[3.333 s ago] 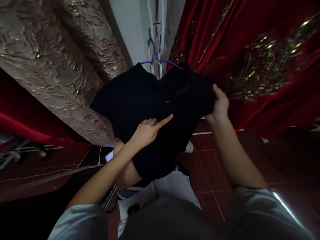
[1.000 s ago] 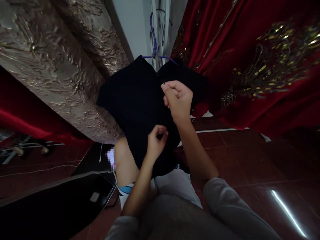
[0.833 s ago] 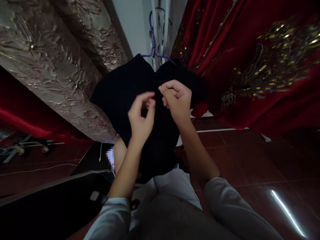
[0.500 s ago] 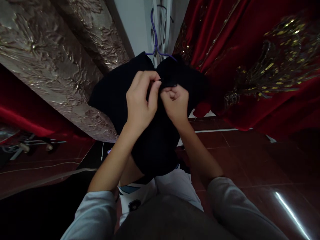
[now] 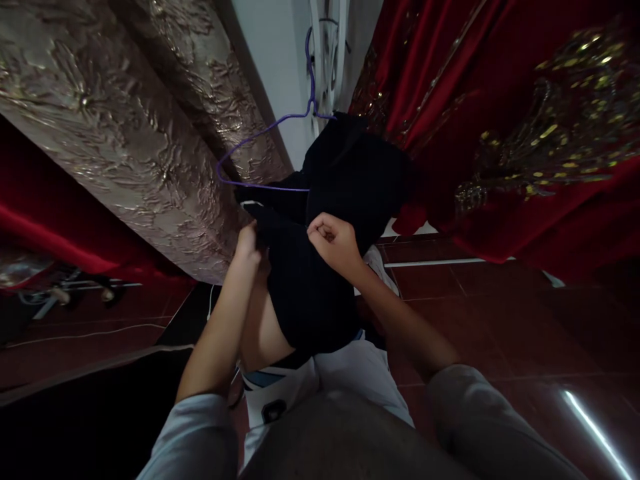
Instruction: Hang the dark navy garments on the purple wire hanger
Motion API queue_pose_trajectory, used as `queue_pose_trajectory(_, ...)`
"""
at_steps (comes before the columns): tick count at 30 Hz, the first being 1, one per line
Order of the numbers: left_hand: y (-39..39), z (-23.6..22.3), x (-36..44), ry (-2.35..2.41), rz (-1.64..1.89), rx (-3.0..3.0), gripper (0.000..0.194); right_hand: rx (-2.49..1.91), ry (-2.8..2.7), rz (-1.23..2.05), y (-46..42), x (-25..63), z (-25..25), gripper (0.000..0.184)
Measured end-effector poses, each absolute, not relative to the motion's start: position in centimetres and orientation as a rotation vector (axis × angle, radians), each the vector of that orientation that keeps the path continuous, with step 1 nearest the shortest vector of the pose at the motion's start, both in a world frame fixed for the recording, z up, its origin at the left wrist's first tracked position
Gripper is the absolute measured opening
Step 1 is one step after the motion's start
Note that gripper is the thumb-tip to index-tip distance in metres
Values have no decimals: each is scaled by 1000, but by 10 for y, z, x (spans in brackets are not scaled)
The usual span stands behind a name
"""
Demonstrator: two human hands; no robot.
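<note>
Dark shirt [image 5: 315, 293], hanging between the hands — one shoulder on the purple hanger [image 5: 313, 100], the other off. The left hand [image 5: 250, 245] grasps the loose side; the right hand [image 5: 333, 240] pinches the front. The cloth is probably light, soft and limp — best held at shoulder and front edge, without tugging.
</note>
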State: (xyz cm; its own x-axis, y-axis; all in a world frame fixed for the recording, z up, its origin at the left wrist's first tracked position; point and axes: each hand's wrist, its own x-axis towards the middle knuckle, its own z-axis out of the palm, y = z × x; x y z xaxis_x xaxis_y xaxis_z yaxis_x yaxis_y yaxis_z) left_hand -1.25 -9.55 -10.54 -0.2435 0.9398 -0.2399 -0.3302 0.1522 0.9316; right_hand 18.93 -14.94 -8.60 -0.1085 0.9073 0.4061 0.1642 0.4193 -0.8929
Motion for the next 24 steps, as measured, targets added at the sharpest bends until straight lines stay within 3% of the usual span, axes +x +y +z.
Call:
queue_pose_trajectory(4, -110, -101, 5, 1198, 1320, 788, 10, -1038, -1659, 695, -145, 204, -96, 18)
queue_pose_trajectory(7, -121, -74, 20, 1039, 1380, 1183, 13, -1008, -1852, 643, -140, 204, -100, 50)
queue_pose_trajectory(9, -132, -56, 33, 1019, 1367, 1487, 15, -883, -1886, 808, -140, 197, -100, 62)
queue_pose_trajectory(14, -150, -31, 50, 1155, 1411, 2102, 26, -705, -1470, 1440, -152, 177, -91, 42)
queue_pose_trajectory(18, -147, -53, 33, 961, 1023, 1977, 67, -749, -1475, 1812, -159, 192, -64, 34)
queue_pose_trajectory(21, -146, -84, 8, 1003, 720, 1986, 77, -796, -1821, 1474, -154, 220, -43, 15)
queue_pose_trajectory(24, -147, -99, -18, 1091, 617, 2153, 60, -907, -1911, 754, -137, 241, -32, 29)
